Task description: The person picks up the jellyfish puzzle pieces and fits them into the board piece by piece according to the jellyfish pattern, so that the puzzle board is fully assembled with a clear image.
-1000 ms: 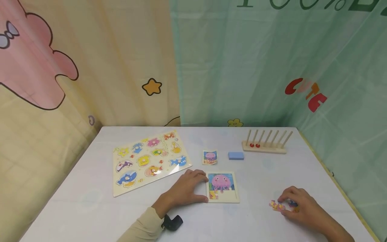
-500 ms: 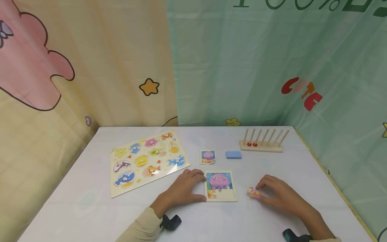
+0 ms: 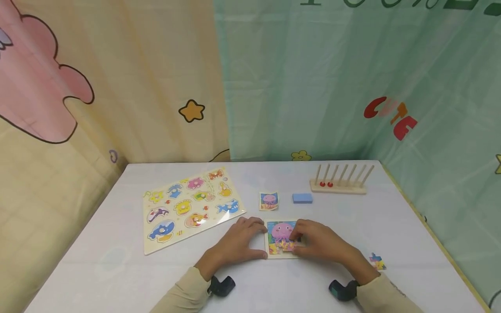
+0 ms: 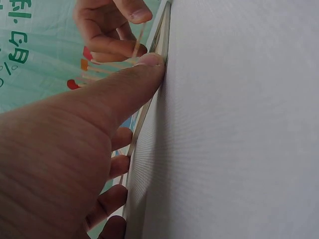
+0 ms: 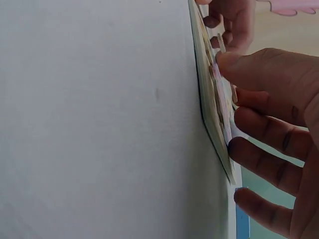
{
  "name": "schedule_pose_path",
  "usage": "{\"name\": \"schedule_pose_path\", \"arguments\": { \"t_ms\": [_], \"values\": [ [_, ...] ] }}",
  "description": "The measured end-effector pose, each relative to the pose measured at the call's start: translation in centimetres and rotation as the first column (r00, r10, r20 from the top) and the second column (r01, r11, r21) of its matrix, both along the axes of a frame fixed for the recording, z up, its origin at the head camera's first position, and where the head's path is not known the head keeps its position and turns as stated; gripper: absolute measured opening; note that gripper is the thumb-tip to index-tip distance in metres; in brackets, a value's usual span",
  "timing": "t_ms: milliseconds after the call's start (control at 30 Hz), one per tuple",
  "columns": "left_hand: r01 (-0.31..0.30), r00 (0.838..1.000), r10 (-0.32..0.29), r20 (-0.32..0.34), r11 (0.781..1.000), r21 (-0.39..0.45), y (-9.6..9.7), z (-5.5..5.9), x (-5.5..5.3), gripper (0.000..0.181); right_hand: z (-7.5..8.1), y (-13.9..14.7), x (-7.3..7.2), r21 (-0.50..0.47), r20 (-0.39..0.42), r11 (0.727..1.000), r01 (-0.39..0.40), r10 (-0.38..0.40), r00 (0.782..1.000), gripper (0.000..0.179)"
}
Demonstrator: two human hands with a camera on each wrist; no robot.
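Note:
My left hand point(image 3: 236, 243) touches the left edge of a small square jigsaw puzzle board point(image 3: 279, 257) with thumb and fingertips, lying flat on the white table. The board bears a pink octopus picture. Over its lower right part, my right hand point(image 3: 325, 241) pinches a pink-and-yellow puzzle piece point(image 3: 288, 246) between thumb and fingers. In the right wrist view the piece point(image 5: 234, 93) is tilted above the board point(image 5: 207, 107); its other fingers hang near the board's edge. Right-hand fingers hide the board's right side in the head view. Another loose puzzle piece point(image 3: 377, 261) lies beside the right wrist.
A large animal peg puzzle point(image 3: 213, 230) lies at the left. Behind the board are a small octopus picture card point(image 3: 268, 201) and a blue block point(image 3: 302, 198). A wooden peg rack point(image 3: 346, 190) with red beads stands at the back right. Curtains point(image 3: 258, 87) hang behind the table.
My right hand has carried the puzzle piece leftward from the right side of the table to over the board, leaving another piece behind. My left hand has stayed at the board's left edge.

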State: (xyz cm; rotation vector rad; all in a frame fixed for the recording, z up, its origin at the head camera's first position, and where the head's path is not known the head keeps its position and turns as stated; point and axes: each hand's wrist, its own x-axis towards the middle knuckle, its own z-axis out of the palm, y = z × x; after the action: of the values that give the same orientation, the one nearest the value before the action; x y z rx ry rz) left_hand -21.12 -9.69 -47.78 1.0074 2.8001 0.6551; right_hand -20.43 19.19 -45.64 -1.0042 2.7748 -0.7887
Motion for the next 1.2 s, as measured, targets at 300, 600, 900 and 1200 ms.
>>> {"name": "schedule_pose_path", "arguments": {
  "t_ms": [300, 600, 900, 1200],
  "values": [
    [0.000, 1.000, 0.000, 0.010, 1.000, 0.013, -0.1, 0.0, -0.1, 0.062, 0.1, -0.5, 0.3, 0.070, 0.021, 0.997, 0.013, -0.014, 1.000, 0.022],
    [-0.006, 1.000, 0.006, 0.019, 1.000, 0.011, 0.0, 0.1, 0.0, 0.061, -0.4, -0.9, 0.3, 0.034, -0.061, 0.996, -0.079, 0.081, 0.995, 0.018],
    [-0.013, 0.999, 0.013, 0.030, 1.000, 0.008, 0.0, 0.1, 0.2, 0.060, -0.5, -1.5, 0.5, 0.120, -0.167, 0.985, -0.127, 0.146, 0.975, 0.017],
    [-0.004, 1.000, 0.004, 0.001, 1.000, 0.012, 0.0, 0.0, 0.1, 0.060, -0.2, -1.9, 0.8, 0.172, -0.178, 0.980, -0.097, 0.128, 0.976, 0.018]
  ]
}}
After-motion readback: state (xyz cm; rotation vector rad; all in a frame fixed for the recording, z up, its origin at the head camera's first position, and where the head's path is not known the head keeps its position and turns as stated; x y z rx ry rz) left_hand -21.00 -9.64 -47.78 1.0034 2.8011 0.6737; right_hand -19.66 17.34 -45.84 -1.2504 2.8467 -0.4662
